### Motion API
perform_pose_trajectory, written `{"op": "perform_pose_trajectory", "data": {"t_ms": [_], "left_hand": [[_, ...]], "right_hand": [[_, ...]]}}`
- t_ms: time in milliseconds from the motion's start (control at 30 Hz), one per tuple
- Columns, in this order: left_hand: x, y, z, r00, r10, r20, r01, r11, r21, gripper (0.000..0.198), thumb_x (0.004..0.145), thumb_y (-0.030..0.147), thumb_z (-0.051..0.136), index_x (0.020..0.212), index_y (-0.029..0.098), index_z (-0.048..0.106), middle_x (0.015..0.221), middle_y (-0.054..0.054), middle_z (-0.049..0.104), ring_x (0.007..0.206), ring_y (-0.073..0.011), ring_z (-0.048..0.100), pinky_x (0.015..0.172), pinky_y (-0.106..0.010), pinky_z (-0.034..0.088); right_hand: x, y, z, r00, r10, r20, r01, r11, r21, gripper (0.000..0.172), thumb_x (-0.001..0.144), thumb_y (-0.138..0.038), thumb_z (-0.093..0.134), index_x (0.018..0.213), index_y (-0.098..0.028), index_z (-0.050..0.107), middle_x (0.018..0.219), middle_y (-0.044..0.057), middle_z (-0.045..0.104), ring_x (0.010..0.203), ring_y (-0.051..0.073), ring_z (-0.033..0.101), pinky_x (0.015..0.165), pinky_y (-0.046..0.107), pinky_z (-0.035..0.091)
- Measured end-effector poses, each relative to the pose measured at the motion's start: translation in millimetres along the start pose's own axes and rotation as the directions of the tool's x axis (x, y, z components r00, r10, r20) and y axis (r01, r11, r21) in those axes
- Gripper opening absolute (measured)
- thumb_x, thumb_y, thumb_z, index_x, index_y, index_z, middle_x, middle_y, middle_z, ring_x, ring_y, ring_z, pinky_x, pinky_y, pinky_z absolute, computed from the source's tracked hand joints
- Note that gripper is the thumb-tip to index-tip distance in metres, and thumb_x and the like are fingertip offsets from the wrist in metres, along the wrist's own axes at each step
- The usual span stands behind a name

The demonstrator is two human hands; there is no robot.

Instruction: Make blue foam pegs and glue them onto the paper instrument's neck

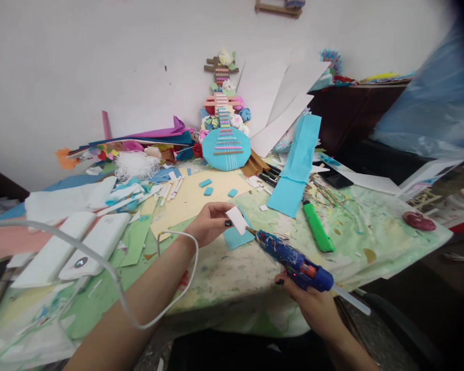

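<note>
Between the thumb and fingers of my left hand (208, 224) is a small white rectangular piece (237, 220), tilted over the table. My right hand (313, 304) grips a blue hot glue gun (290, 257) by its handle. The gun's nozzle points left and sits at the lower right edge of the white piece; I cannot tell whether it touches. A clear glue stick (351, 300) sticks out of the gun's back. Below the white piece lies a light-blue paper sheet (235, 238). Small blue blocks (208, 191) rest on cream paper (187, 198) just beyond.
A blue paper lute-like instrument (226, 149) leans against the wall. To the right lie a green utility knife (317, 226), scissors (327, 191), a long blue strip (298, 165) and a phone (334, 175). A white power bank (95, 247) is at left; a white cable (116, 281) crosses my left forearm.
</note>
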State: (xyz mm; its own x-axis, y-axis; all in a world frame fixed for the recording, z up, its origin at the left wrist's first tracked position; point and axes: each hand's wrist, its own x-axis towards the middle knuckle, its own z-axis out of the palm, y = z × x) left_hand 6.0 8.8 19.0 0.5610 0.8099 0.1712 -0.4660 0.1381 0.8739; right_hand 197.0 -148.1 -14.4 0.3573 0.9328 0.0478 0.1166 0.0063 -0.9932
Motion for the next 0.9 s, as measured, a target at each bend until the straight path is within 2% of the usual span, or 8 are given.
{"op": "perform_pose_trajectory", "data": {"t_ms": [267,467,633,700,800,900], "left_hand": [[-0.5,1.6,-0.5,0.999,-0.016,0.028,0.016,1.0,0.023,0.028,0.052,0.022,0.083,0.076,0.012,0.073,0.074,-0.006,0.067,0.071,-0.0154,0.06,0.066,-0.027,0.046],[-1.8,1.5,2.8,0.994,-0.083,0.072,0.077,0.994,0.077,0.029,0.052,0.023,0.083,0.075,0.01,0.073,0.072,-0.008,0.067,0.068,-0.0168,0.061,0.065,-0.028,0.047],[-1.2,-1.6,4.4,0.986,-0.124,0.113,0.107,0.984,0.141,0.026,0.05,0.021,0.084,0.071,0.01,0.074,0.072,-0.008,0.066,0.067,-0.0147,0.06,0.061,-0.023,0.047],[-1.1,-2.4,4.8,0.979,-0.136,0.15,0.111,0.98,0.163,0.026,0.05,0.02,0.084,0.071,0.01,0.074,0.072,-0.007,0.066,0.066,-0.0144,0.06,0.062,-0.023,0.047],[-1.3,-3.2,5.9,0.973,-0.147,0.176,0.118,0.979,0.167,0.027,0.049,0.022,0.085,0.071,0.011,0.074,0.074,-0.008,0.067,0.067,-0.0149,0.06,0.062,-0.024,0.048],[-1.9,-4.0,6.9,0.973,-0.166,0.162,0.139,0.976,0.166,0.028,0.048,0.022,0.086,0.071,0.012,0.073,0.075,-0.008,0.067,0.067,-0.0153,0.06,0.062,-0.024,0.048]], "right_hand": [[-2.5,0.5,2.9,1.0,-0.003,-0.026,0.003,1.0,-0.02,0.027,0.068,-0.046,0.067,0.065,-0.02,0.062,0.073,0.006,0.069,0.068,0.021,0.067,0.07,0.033,0.057],[0.3,2.6,0.1,0.998,-0.047,-0.044,0.044,0.996,-0.075,0.025,0.067,-0.044,0.069,0.068,-0.02,0.062,0.072,0.004,0.067,0.068,0.02,0.066,0.067,0.03,0.056],[10.2,17.6,-12.6,0.994,-0.058,0.089,0.072,0.982,-0.172,0.029,0.064,-0.046,0.072,0.068,-0.018,0.066,0.07,0.006,0.066,0.068,0.021,0.065,0.065,0.03,0.057],[11.5,21.5,-14.9,0.995,-0.04,0.09,0.056,0.983,-0.177,0.028,0.064,-0.046,0.073,0.068,-0.018,0.067,0.074,0.007,0.068,0.072,0.023,0.066,0.068,0.031,0.057],[10.4,16.9,-12.5,0.995,-0.059,0.086,0.072,0.984,-0.16,0.026,0.065,-0.044,0.071,0.068,-0.019,0.066,0.074,0.007,0.068,0.071,0.022,0.066,0.068,0.031,0.057],[9.5,3.5,-7.2,0.982,-0.131,0.136,0.152,0.976,-0.158,0.022,0.069,-0.041,0.068,0.067,-0.02,0.062,0.067,0.003,0.064,0.061,0.018,0.061,0.057,0.026,0.054]]}}
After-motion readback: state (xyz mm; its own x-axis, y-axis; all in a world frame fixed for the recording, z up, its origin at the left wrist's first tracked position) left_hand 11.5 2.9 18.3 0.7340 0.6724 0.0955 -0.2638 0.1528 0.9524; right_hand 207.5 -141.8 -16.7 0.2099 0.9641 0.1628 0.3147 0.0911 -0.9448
